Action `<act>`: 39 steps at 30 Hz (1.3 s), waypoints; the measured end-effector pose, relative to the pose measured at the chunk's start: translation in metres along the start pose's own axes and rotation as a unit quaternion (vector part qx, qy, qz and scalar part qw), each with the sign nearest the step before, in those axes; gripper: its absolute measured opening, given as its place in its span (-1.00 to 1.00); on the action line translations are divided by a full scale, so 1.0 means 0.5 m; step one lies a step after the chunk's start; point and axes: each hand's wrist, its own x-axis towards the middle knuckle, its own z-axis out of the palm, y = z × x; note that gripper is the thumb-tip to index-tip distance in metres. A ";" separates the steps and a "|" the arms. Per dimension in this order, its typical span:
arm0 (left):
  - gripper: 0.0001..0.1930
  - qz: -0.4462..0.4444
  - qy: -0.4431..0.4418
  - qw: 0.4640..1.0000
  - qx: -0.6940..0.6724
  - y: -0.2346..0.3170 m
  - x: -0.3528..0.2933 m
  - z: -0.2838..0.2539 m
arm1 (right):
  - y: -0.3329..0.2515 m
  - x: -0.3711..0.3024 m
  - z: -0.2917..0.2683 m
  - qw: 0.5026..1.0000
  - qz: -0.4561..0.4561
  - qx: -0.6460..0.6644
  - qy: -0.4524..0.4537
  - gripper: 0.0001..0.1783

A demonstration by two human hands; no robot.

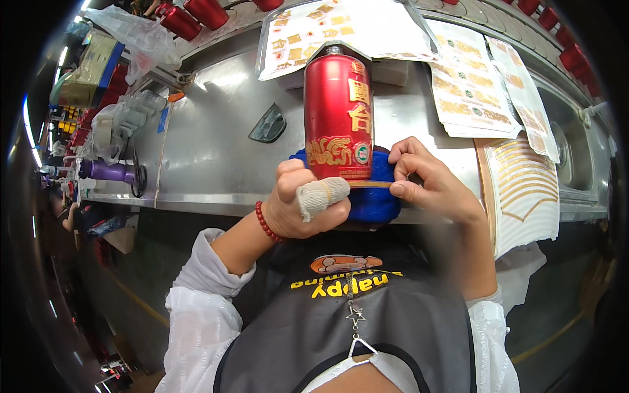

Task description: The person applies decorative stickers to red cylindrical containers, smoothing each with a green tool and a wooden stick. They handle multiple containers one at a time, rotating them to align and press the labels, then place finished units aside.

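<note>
A glossy red bottle with gold decoration lies with its neck pointing away from me, its base on a blue padded support. My left hand is closed at the bottle's base. A cloth sleeve wraps one of its digits, which presses at the bottle's lower edge. A thin gold strip runs across the base from there to the right. My right hand pinches the strip's free end between thumb and fingers. Part of the strip is hidden behind the left hand.
A sheet of gold labels lies beyond the bottle, with label sheets and a sheet of gold strips at right. A dark tape-dispenser-like object rests on the metal table. A purple bottle is at left, a sink far right.
</note>
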 end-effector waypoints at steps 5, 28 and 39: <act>-0.71 -0.027 -0.025 0.999 -0.009 0.011 -0.004 0.011 | 0.005 -0.003 0.000 0.999 0.017 0.025 0.013 -0.72; -0.70 0.004 -0.034 0.999 -0.003 0.007 0.007 -0.002 | 0.011 -0.001 -0.016 0.999 -0.003 0.028 -0.018 -0.61; -0.73 -0.019 -0.021 1.000 -0.002 0.007 -0.002 -0.003 | 0.012 0.002 -0.012 1.000 0.009 0.002 -0.009 -0.63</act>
